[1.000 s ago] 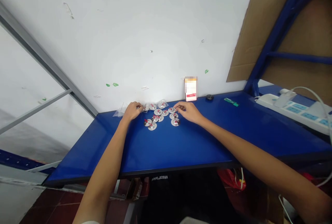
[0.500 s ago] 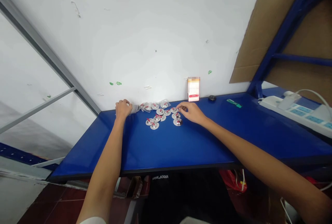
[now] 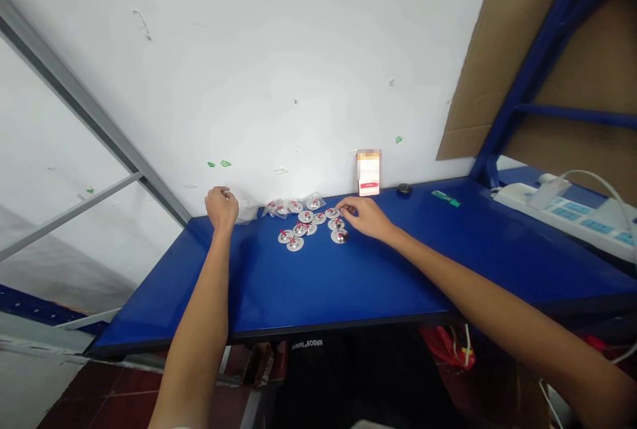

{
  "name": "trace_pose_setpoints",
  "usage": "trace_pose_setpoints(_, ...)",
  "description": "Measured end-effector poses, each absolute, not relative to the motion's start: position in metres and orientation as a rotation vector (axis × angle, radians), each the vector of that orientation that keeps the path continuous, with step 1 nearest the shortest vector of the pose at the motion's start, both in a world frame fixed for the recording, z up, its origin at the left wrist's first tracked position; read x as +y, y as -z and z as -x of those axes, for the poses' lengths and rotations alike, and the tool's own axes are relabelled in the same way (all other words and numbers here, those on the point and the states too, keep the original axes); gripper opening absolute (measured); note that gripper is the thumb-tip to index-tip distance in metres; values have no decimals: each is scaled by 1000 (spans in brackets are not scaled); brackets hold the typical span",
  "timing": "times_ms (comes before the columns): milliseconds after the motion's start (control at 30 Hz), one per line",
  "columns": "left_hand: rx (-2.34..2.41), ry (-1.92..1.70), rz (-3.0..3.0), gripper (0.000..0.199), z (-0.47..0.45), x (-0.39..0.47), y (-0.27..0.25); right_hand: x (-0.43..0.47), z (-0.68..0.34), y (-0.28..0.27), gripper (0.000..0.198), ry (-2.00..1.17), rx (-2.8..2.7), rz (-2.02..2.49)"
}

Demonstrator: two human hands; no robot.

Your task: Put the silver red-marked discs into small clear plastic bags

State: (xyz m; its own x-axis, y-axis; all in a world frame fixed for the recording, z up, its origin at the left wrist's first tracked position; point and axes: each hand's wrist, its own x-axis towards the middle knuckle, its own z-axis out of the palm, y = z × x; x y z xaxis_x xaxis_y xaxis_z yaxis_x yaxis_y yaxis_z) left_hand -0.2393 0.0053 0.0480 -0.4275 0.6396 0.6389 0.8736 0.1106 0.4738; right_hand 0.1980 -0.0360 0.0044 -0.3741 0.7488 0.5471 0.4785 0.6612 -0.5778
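Note:
Several silver finger cymbals (image 3: pixel 294 244) with red cord loops lie spread over the back middle of a blue table (image 3: pixel 318 290). My right hand (image 3: pixel 367 215) reaches in from the right, thumb and forefinger pinched at the red cord of one cymbal (image 3: pixel 332 213). At the back left is my left hand (image 3: pixel 221 209), its fingers curled together and partly hidden; what they hold, if anything, I cannot make out. Clear plastic bags (image 3: pixel 247 211) lie right beside it. Farther right, some cymbals (image 3: pixel 314 202) are still inside clear bags.
A lit phone (image 3: pixel 369 174) leans on the white wall behind the cymbals. To its right lie a small black object (image 3: pixel 405 189) and a green item (image 3: pixel 446 198). A white power strip (image 3: pixel 567 213) with cables runs along the right side, beside a blue metal frame (image 3: pixel 517 84).
My left hand has shifted left, uncovering more of the clear bags. My right hand stays at the same cymbal. The view has shifted slightly.

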Motion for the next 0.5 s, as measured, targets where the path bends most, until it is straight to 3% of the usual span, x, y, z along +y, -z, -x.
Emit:
trace_pose_setpoints(267,-1951,2290,1977,19,156,4,-54,-43,-194,-7,23,-437,-2035,910)
trace_pose_setpoints(367,-1969,2315,2220,22,118,-5,-42,-45,-187,-8,19,-528,-1973,902)
trace_pose_setpoints(500,-1875,2085,2431,23,83,-20,-26,-51,-188,-24,23,-596,-1832,923)
